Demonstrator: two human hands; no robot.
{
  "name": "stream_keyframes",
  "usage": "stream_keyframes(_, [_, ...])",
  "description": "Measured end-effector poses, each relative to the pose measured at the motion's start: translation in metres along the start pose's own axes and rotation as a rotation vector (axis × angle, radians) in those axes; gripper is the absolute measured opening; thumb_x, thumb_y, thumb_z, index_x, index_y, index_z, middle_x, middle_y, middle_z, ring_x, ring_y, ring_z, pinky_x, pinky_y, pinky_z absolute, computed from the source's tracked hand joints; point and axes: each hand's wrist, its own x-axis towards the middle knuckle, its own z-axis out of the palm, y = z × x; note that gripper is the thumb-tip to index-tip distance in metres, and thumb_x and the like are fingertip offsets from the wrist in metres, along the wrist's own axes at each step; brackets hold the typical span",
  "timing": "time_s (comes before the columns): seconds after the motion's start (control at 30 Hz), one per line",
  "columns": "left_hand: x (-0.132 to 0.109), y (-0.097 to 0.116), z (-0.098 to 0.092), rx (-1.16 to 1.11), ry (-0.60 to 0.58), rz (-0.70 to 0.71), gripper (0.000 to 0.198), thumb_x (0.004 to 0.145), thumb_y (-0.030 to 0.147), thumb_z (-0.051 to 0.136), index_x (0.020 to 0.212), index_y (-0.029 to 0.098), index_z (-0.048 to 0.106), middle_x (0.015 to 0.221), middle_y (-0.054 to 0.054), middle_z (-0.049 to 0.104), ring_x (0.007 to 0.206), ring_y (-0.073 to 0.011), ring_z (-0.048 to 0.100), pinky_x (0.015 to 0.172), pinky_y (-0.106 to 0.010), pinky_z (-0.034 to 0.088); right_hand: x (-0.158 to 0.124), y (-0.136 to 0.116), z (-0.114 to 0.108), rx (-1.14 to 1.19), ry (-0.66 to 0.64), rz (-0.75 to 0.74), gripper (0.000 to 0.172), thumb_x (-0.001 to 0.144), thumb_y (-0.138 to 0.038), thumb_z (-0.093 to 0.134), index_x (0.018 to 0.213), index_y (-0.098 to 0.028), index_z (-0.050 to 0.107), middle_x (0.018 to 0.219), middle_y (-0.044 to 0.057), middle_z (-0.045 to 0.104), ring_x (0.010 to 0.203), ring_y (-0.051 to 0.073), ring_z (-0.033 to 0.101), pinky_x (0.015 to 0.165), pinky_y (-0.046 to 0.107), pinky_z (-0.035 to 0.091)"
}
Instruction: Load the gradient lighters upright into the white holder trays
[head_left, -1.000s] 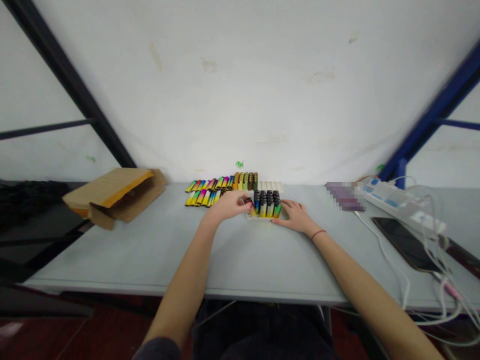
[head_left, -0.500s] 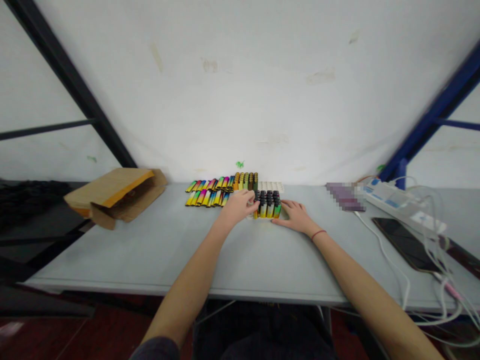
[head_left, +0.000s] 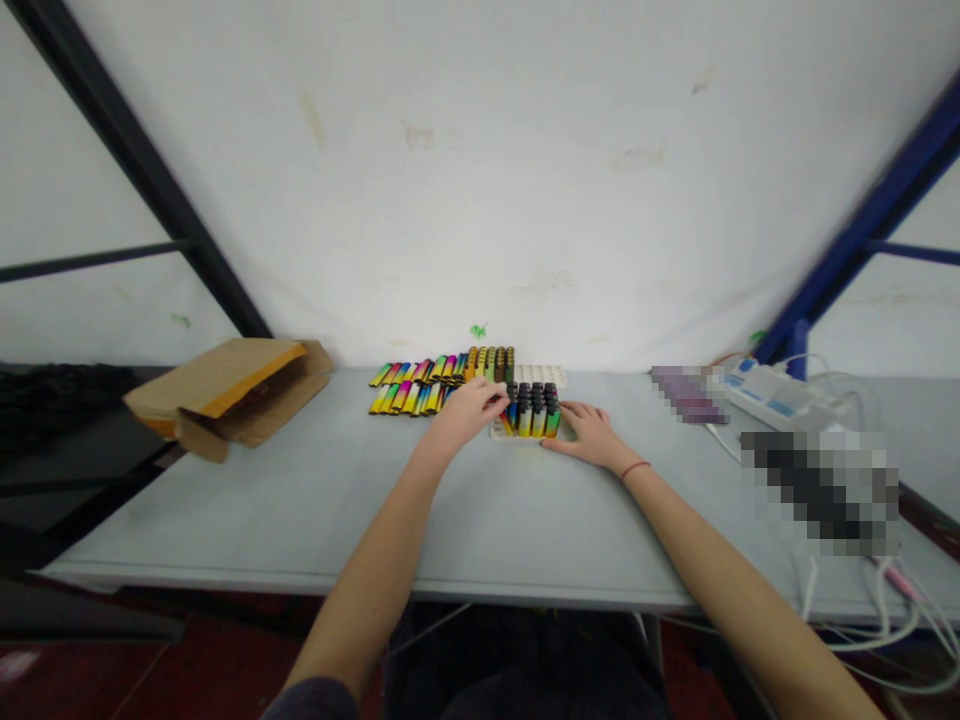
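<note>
A small white tray (head_left: pixel 498 432) near the table's far edge holds a block of upright rainbow-coloured lighters (head_left: pixel 534 410) with black tops. My left hand (head_left: pixel 465 413) sits at the block's left side, fingers curled, fingertips touching the leftmost lighter; whether it grips one is hidden. My right hand (head_left: pixel 590 430) rests flat on the table against the tray's right side, fingers spread. Behind and to the left, loose lighters (head_left: pixel 415 385) lie in two rows, with more standing lighters (head_left: pixel 491 361) and an empty white tray (head_left: pixel 541 374) at the back.
An open cardboard box (head_left: pixel 229 393) lies on its side at the far left of the grey table (head_left: pixel 480 500). A power strip (head_left: pixel 772 391) and tangled white cables (head_left: pixel 862 590) crowd the right side. A white wall stands close behind the table.
My left hand moved from the loose lighters toward the block's left side, then drew back slightly. My right hand has stayed against the tray.
</note>
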Motion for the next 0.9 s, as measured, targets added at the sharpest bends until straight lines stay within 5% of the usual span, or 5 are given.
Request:
stream_keyframes(0.73, [0.002, 0.022, 0.011, 0.173, -0.059, -0.117, 0.03, 0.089, 0.047, 0.062, 0.08, 0.018, 0.067, 0.075, -0.005, 0.067, 0.077, -0.0203, 0.063, 0.066, -0.028, 0.038, 0.001, 0.001, 0.0, 0.001, 0.003, 0.008, 0.076, 0.084, -0.07, 0.055, 0.142, -0.021, 0.052, 0.148, 0.014, 0.051, 0.133, 0.036, 0.045, 0.108, 0.05, 0.035])
stream_keyframes(0.9, [-0.001, 0.023, 0.017, 0.162, -0.058, -0.106, 0.026, 0.087, 0.045, 0.065, 0.097, 0.021, 0.064, 0.083, -0.003, 0.068, 0.078, -0.0192, 0.064, 0.065, -0.027, 0.039, 0.001, 0.001, 0.002, 0.005, 0.002, 0.006, 0.078, 0.084, -0.071, 0.054, 0.143, -0.021, 0.051, 0.148, 0.015, 0.051, 0.134, 0.036, 0.044, 0.108, 0.05, 0.035])
